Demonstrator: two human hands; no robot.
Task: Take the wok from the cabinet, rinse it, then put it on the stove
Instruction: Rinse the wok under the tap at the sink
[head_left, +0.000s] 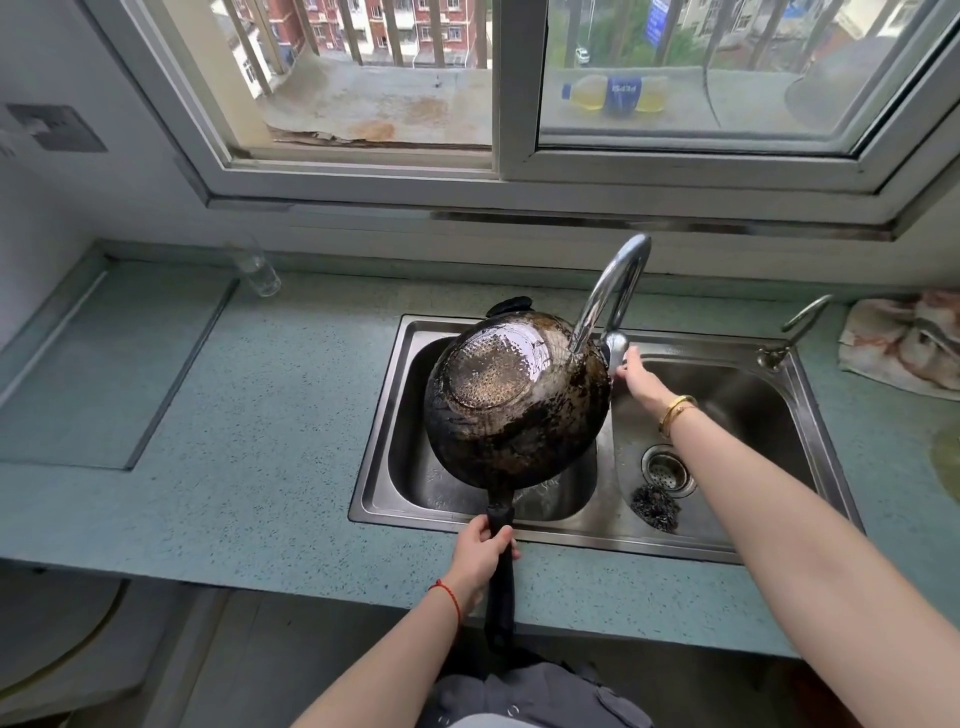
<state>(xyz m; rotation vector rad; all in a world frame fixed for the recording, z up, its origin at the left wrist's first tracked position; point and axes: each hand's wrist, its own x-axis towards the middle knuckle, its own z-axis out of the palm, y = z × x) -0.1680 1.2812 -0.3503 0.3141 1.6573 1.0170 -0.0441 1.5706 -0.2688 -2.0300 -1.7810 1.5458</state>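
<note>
The wok (514, 400) is black and scorched. It is tipped over the left basin of the steel sink (571, 535), with its wet underside facing me. My left hand (480, 556) grips its long black handle (501, 597) near the sink's front rim. My right hand (636, 376) reaches past the wok to the base of the curved chrome faucet (615, 291) and touches its lever; the fingertips are partly hidden behind it. I cannot see any water running from the spout.
A steel scourer (655, 506) lies by the drain in the right basin. A second small tap (795, 332) stands at the sink's right rim, with a crumpled cloth (904, 343) beyond it. A drinking glass (257, 270) stands at the back left. A recessed panel (104, 364) fills the left counter.
</note>
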